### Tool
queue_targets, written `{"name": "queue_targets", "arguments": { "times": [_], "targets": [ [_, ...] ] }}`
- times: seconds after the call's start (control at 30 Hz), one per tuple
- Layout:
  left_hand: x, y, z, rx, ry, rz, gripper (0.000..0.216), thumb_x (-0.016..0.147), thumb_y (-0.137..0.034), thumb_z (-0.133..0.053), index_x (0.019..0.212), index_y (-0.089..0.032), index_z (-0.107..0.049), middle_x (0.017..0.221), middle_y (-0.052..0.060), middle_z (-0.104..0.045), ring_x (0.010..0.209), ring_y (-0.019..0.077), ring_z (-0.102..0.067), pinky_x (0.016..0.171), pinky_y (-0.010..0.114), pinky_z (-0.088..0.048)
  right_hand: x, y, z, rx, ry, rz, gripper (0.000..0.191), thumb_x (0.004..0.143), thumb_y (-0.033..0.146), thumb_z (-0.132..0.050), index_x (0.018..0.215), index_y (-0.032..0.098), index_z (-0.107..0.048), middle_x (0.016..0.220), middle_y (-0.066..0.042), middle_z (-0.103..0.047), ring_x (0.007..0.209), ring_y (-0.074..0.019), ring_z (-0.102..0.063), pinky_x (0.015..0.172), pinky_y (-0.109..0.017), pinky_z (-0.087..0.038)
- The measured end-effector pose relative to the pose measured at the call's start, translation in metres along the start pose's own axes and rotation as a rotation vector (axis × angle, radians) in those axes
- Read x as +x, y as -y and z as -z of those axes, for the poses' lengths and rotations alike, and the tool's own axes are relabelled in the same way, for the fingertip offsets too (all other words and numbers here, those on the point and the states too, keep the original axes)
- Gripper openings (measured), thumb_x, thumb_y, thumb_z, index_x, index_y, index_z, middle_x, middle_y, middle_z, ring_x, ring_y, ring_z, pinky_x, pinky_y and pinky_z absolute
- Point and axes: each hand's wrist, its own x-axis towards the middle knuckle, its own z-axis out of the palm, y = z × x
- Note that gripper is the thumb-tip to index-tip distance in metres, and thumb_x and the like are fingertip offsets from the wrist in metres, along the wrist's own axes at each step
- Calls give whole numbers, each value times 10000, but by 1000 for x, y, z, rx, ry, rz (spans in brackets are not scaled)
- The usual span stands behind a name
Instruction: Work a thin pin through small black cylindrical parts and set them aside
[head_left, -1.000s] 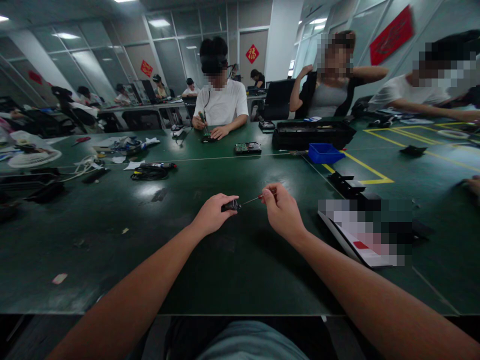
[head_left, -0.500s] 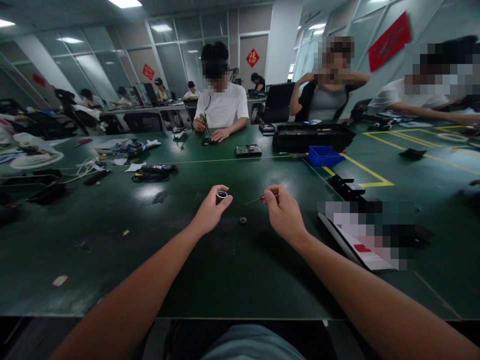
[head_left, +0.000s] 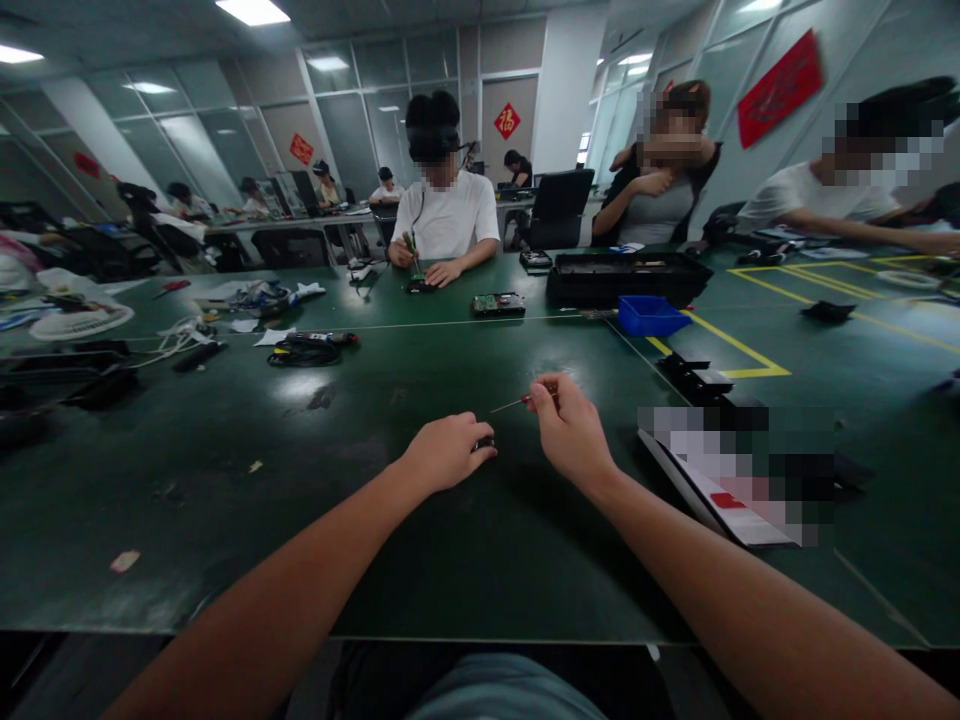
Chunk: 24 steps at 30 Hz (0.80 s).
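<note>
My left hand (head_left: pixel 448 452) is palm down low over the green table (head_left: pixel 450 570), with thumb and fingers closed around a small dark round part (head_left: pixel 484 442) with a silvery edge. My fingers cover most of it, and I cannot tell if the dark cup-like piece seen earlier is also under them. To its right, my right hand (head_left: pixel 564 420) grips the reddish handle of a thin screwdriver (head_left: pixel 511 404). Its slim metal shaft points left, above the table and just past my left fingertips, apart from the round part.
A blue bin (head_left: pixel 651 316) and a long black tray (head_left: pixel 630 278) stand ahead right. A white booklet (head_left: pixel 720 490) lies right of my right arm. Bundled black cables (head_left: pixel 304 349) lie ahead left. Across the table, a person in white (head_left: pixel 446 215) works with a screwdriver.
My left hand has moved right and down, turning palm down over the spot where the small round part lay uncovered. My right hand and the screwdriver have hardly moved.
</note>
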Motion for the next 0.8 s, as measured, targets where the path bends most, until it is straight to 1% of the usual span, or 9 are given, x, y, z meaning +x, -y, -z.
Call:
{"name": "queue_targets", "arguments": {
  "times": [0.13,0.27,0.33,0.4,0.47,0.53,0.63,0.73,0.8],
  "targets": [
    [-1,1,5,-89,-23,24,216,920,-393,-585,1030,-231,-676,985,55,-679,854,236,-634,685,333,-467,0,1,0,5,7,-1,190,985,370,-433,936,236,-559,821,-44,-681,791,-229,-654,715,-350,-459],
    [-1,12,16,-399,-191,124,218,897,-389,-594,1015,-221,-668,925,37,-681,810,198,-618,707,318,-471,0,1,1,6,14,-6,194,987,371,-433,940,236,-564,820,-44,-678,792,-229,-652,710,-347,-454],
    [0,21,25,-595,-313,198,219,876,-356,-593,1018,-209,-672,892,33,-662,740,165,-588,672,290,-462,0,0,1,8,21,-9,196,988,372,-434,938,235,-565,821,-46,-679,790,-229,-651,706,-344,-452],
    [-1,31,37,-867,-430,280,211,852,-333,-588,989,-191,-661,822,23,-619,623,124,-524,563,249,-407,0,0,1,9,23,-7,202,990,379,-432,937,234,-563,819,-46,-679,790,-228,-651,706,-342,-452],
    [-4,42,50,-1163,-519,330,186,830,-349,-610,898,-176,-619,760,2,-558,540,92,-455,481,219,-328,1,-1,0,10,26,0,208,991,384,-430,940,234,-563,823,-46,-681,792,-226,-651,709,-340,-452],
    [-12,55,64,-1361,-589,358,218,794,-357,-668,809,-169,-557,735,-13,-516,518,76,-436,461,204,-307,1,-2,0,14,26,6,203,990,377,-432,939,231,-564,822,-44,-682,793,-223,-652,716,-337,-452],
    [-31,80,83,-1459,-693,464,207,782,-297,-688,786,-162,-532,717,-16,-506,513,79,-438,465,207,-335,1,-3,-1,10,20,5,196,986,367,-438,933,227,-564,809,-36,-681,783,-215,-650,722,-331,-448],
    [-56,106,100,-1475,-816,614,82,852,-223,-589,858,-143,-574,704,-10,-506,519,91,-431,476,217,-342,1,-4,-2,6,22,6,196,986,364,-441,933,225,-568,817,-36,-682,782,-207,-645,725,-325,-444],
    [-77,126,110,-1461,-908,699,94,893,-178,-509,908,-135,-592,699,-8,-505,544,99,-442,498,216,-353,1,-3,-2,2,28,5,194,985,359,-443,930,224,-570,819,-38,-683,780,-206,-643,721,-322,-443]
  ]
}}
